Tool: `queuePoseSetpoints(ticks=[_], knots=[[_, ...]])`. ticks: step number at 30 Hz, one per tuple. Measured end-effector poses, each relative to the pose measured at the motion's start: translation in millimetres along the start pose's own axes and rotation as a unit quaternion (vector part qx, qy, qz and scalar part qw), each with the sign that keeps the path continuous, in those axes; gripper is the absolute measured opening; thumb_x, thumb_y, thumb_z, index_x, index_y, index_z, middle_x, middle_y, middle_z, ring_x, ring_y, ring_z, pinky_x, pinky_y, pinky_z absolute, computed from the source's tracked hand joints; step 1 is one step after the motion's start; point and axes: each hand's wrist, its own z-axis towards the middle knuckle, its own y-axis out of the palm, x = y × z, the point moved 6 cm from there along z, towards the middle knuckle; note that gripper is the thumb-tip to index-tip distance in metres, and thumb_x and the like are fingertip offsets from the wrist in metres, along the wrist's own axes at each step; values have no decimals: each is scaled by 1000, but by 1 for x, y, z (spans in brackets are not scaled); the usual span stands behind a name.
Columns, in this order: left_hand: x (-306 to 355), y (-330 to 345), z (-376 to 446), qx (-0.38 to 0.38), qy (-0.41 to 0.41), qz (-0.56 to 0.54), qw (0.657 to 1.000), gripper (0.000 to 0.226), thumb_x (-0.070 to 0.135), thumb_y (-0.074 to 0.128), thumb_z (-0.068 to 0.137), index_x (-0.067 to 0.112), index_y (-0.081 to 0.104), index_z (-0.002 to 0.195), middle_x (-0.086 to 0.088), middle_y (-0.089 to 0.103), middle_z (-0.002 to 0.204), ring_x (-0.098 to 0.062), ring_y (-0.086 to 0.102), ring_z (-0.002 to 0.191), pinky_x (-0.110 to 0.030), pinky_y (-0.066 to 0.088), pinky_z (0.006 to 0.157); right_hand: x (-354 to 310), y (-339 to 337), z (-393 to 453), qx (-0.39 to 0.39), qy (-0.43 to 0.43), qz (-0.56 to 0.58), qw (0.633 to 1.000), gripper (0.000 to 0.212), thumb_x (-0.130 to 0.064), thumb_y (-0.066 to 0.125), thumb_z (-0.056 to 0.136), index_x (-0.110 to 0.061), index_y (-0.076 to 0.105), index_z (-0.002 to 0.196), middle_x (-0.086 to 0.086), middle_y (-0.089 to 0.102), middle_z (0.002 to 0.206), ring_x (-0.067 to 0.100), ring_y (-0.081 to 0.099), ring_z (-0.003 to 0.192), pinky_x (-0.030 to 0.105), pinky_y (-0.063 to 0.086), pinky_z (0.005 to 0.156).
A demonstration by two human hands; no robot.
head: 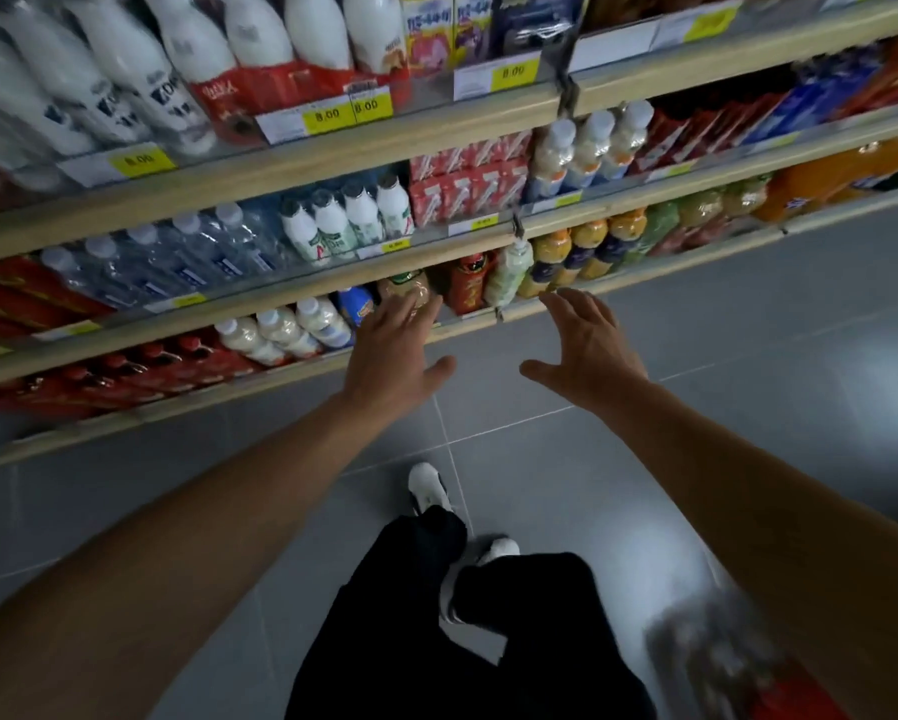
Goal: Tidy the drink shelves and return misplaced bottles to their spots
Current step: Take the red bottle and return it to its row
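Both my arms stretch toward a low shelf (467, 330) of drink bottles. My left hand (397, 350) is open, fingers spread, its fingertips at a brownish bottle (408, 288) beside a blue-labelled bottle (356, 304). My right hand (587, 350) is open too, fingers apart, just below the shelf edge under several yellow juice bottles (556, 262). Between the hands stand a dark red bottle (470, 283) and a pale green-white bottle (509, 272). Neither hand holds anything.
Higher shelves carry white milk bottles (260, 33), water bottles (177, 257), red cartons (467, 184) and orange soda (821, 184). Yellow price tags (327, 115) line the shelf fronts. Grey tiled floor (696, 407) lies below, with my legs and white shoes (426, 491).
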Motion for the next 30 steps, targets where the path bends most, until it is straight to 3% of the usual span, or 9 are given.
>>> queuePoseSetpoints(ticks=[5,11,15,18,25,30], knots=[[-19,63,37,-1,-32,-6,999,76,44,67,88,14,38,151,-14,35,157,-36,31,143,-46,25,116,29,46,63,-14,-35,-4,999,92,-51,75,79,-20,30,152,5,33,155,27,23,145,43,29,117],[-44,155,92,37,-63,-5,997,76,55,47,82,10,48,143,-16,47,146,-36,43,135,-50,38,109,74,116,142,-17,-98,-20,995,90,-47,76,80,-18,31,152,6,34,155,29,27,143,43,31,115],[-65,225,125,84,-76,-7,994,73,40,68,84,11,44,147,-17,42,150,-37,40,138,-52,35,112,102,170,197,18,-135,-16,991,84,-42,77,80,-14,38,148,9,41,150,31,34,139,41,34,112],[-83,272,149,110,-81,-2,991,74,42,63,84,14,42,149,-15,37,155,-38,36,140,-52,34,112,117,214,230,44,-160,-18,986,81,-40,75,79,-12,40,146,10,42,148,34,36,137,43,35,111],[-120,326,203,184,-66,9,981,76,47,61,88,24,32,154,-5,28,161,-34,27,144,-47,28,117,126,262,295,145,-238,25,960,72,-41,68,77,-15,46,141,11,48,139,37,44,127,48,40,106],[-135,325,224,257,-38,16,966,76,49,61,87,22,35,153,-8,31,160,-35,30,143,-49,31,116,115,248,313,286,-295,1,912,65,-34,70,79,-9,51,136,15,51,133,38,46,122,43,36,108]])
